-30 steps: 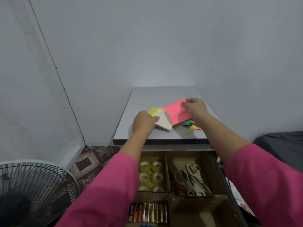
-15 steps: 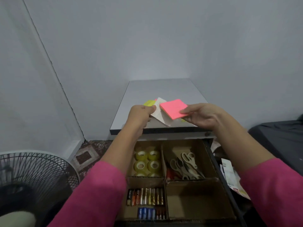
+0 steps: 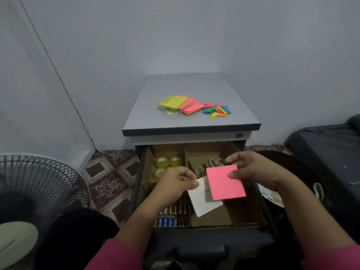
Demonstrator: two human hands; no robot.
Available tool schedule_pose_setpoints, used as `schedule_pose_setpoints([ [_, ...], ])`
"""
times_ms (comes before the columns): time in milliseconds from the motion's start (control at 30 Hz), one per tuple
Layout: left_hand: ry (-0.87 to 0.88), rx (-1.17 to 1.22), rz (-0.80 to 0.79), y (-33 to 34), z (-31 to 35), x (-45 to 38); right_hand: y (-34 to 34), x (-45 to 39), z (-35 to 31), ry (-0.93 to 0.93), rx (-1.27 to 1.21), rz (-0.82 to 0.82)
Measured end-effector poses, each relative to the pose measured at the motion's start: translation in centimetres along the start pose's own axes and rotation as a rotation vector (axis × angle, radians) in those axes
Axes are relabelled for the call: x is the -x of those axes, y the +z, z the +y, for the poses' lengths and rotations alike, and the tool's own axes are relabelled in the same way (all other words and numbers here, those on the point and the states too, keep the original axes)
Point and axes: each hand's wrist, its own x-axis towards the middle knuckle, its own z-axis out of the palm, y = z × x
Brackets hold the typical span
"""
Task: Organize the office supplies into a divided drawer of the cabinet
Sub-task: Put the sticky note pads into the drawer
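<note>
Pinched at its upper right edge by the right hand [image 3: 251,170], thumb on top: a pink sticky-note pad [image 3: 225,183], held flat and slightly tilted over the open drawer [image 3: 210,223]. Pinched at its upper left corner by the left hand [image 3: 175,182], fingers curled: a white square sheet [image 3: 204,201], partly tucked under the pink pad's lower left side. Both grips pressed onto paper, neither spread. Directly beneath the pink pad and a little toward the person: the front right compartment [image 3: 241,213], its bare cardboard floor showing, apparently holding nothing so far. Straight down from the right grip, then; no sideways reach likely needed, only a lowering and a release. Nearer hand for that compartment: the right. Pad roughly square, so no long axis to line up, though its edges sit skewed against the cardboard dividers and probably want a small turn to lie square. Elsewhere in the drawer: tape rolls [image 3: 165,164] back left, scissors [image 3: 206,166] back right, batteries [image 3: 175,211] front left, each well apart from the drop spot. Up on the tabletop [image 3: 175,121], well beyond both hands: more sticky-note pads [image 3: 181,105] in yellow and pink, and a loose heap of coloured tabs [image 3: 217,111] just beside them to the right, not yet sorted. Unclear whether the white sheet belongs to the pad or is a separate piece.
</note>
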Motion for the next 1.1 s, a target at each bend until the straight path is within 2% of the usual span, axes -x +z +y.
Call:
schedule_pose_setpoints([
  [100,0.028,-0.159,-0.044,0.9,-0.4,0.2,0.1,0.8,0.6,-0.048,0.038,0.13],
  [167,0.045,-0.26,-0.069,1.5,-0.6,0.3,-0.1,1.2,0.8,-0.054,0.125,0.135],
  [433,0.232,-0.841,-0.068,3.0,-0.9,0.7,2.5,0.4,1.2,0.001,0.732,-0.129],
  [633,0.252,-1.031,-0.108,3.2,-0.9,0.7,4.5,-1.3,1.7,0.076,1.062,-0.114],
  [733,0.282,-1.143,-0.105,3.4,-0.7,0.9,4.4,-1.1,1.6,0.059,1.129,-0.105],
  [867,0.443,-1.214,-0.101,3.6,-0.7,0.8,4.3,-0.7,2.5,0.004,1.14,0.005],
  [1000,0.523,-1.229,-0.283,4.3,-1.0,0.8,5.2,-1.0,3.9,0.117,1.221,-0.087],
  [1100,0.488,-1.258,-0.395,4.3,-1.1,0.7,5.9,-1.7,5.0,0.23,1.289,-0.213],
])
